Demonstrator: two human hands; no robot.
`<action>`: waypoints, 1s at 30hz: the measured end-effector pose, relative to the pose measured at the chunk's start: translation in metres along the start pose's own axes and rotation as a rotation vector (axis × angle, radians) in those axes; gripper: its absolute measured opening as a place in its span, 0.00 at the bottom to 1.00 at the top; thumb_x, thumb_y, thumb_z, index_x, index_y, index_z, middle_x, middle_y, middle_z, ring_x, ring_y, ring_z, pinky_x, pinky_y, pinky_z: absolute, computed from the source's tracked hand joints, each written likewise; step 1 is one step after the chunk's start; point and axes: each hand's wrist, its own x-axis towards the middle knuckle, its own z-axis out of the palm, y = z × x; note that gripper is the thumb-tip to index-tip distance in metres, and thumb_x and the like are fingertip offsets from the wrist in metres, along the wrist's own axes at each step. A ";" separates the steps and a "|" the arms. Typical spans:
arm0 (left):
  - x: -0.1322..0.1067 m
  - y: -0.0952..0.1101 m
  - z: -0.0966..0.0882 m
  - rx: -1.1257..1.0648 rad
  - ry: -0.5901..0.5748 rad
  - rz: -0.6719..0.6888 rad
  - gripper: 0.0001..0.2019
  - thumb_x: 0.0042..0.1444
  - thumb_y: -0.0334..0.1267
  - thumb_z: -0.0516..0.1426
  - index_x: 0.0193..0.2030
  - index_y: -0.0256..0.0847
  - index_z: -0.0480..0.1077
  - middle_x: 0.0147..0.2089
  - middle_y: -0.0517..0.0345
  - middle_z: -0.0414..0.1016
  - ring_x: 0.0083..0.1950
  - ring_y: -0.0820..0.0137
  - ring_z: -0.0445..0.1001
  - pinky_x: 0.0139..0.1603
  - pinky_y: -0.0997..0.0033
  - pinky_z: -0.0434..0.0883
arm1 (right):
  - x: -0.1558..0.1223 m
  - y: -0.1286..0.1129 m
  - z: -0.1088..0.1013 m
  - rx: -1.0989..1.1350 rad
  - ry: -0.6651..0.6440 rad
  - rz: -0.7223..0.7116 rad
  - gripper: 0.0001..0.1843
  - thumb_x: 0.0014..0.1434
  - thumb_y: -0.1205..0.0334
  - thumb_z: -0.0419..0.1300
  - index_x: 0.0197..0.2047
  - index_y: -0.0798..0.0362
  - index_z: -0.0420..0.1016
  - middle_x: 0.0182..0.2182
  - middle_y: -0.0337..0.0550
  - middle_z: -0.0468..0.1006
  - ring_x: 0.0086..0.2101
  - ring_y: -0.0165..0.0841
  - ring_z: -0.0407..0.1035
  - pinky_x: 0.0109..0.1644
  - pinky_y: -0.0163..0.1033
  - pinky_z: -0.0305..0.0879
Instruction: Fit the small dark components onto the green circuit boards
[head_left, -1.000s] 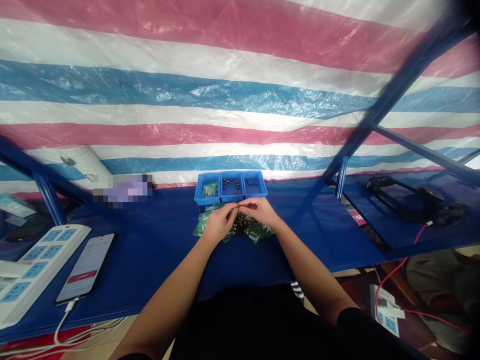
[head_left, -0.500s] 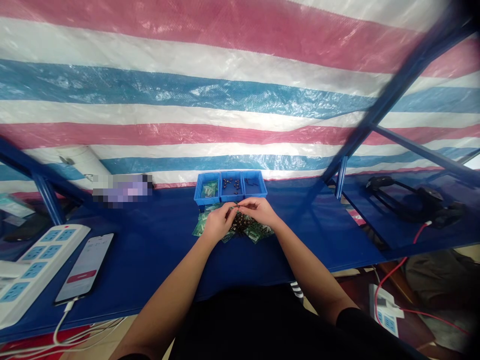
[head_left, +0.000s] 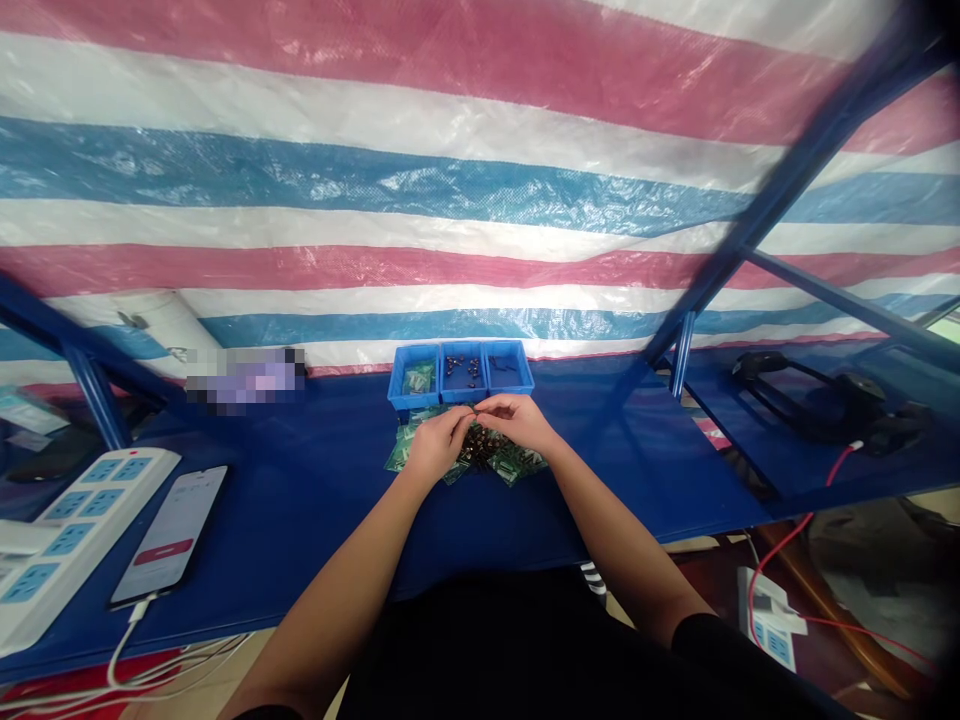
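My left hand [head_left: 435, 443] and my right hand [head_left: 519, 420] meet fingertip to fingertip over a pile on the blue table. Both are closed in a pinch; whatever lies between the fingers is too small to name. Under them is a heap of small dark and brassy parts [head_left: 480, 452], with green-and-white flat packets [head_left: 511, 463] around it. Just beyond the hands stand three joined blue bins. The left bin [head_left: 401, 392] holds green packets, the middle bin [head_left: 459, 395] several small metallic parts, the right bin [head_left: 517, 385] a few thin dark pieces.
A phone [head_left: 171, 535] on a charging cable and a white power strip [head_left: 101, 525] lie at the left. A blurred purple object [head_left: 251, 383] is near a white cylinder [head_left: 169, 325]. Blue frame posts [head_left: 682, 355] flank the table. Black equipment [head_left: 817, 400] sits at the right.
The fingertips have shifted very slightly against each other. Both hands otherwise keep their place over the pile, and the bins are unchanged.
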 end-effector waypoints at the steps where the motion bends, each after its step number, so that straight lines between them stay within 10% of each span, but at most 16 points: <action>1: 0.000 0.000 0.000 0.003 0.000 0.002 0.13 0.66 0.44 0.48 0.46 0.44 0.70 0.36 0.59 0.78 0.35 0.71 0.76 0.36 0.75 0.68 | 0.000 0.000 0.000 0.000 0.002 0.003 0.19 0.51 0.51 0.66 0.42 0.54 0.79 0.36 0.45 0.81 0.34 0.34 0.74 0.39 0.39 0.71; 12: -0.002 -0.005 0.005 -0.014 0.061 0.052 0.13 0.65 0.43 0.49 0.49 0.44 0.70 0.45 0.56 0.79 0.40 0.70 0.78 0.40 0.74 0.70 | 0.001 -0.004 -0.001 0.036 0.010 0.011 0.18 0.50 0.52 0.67 0.41 0.54 0.80 0.35 0.45 0.81 0.34 0.34 0.75 0.40 0.40 0.71; 21: -0.002 -0.003 0.004 0.060 0.000 -0.034 0.12 0.66 0.44 0.48 0.47 0.44 0.69 0.29 0.62 0.76 0.30 0.71 0.75 0.31 0.75 0.66 | 0.000 -0.004 0.001 0.030 0.006 0.020 0.19 0.49 0.52 0.67 0.41 0.55 0.80 0.35 0.46 0.81 0.33 0.33 0.74 0.38 0.39 0.71; 30: -0.001 -0.006 0.006 -0.004 0.072 0.062 0.12 0.65 0.42 0.50 0.48 0.45 0.71 0.45 0.58 0.79 0.40 0.70 0.78 0.39 0.74 0.70 | 0.000 -0.007 -0.001 0.053 -0.019 0.030 0.17 0.51 0.52 0.66 0.41 0.55 0.80 0.32 0.44 0.81 0.32 0.33 0.74 0.39 0.39 0.71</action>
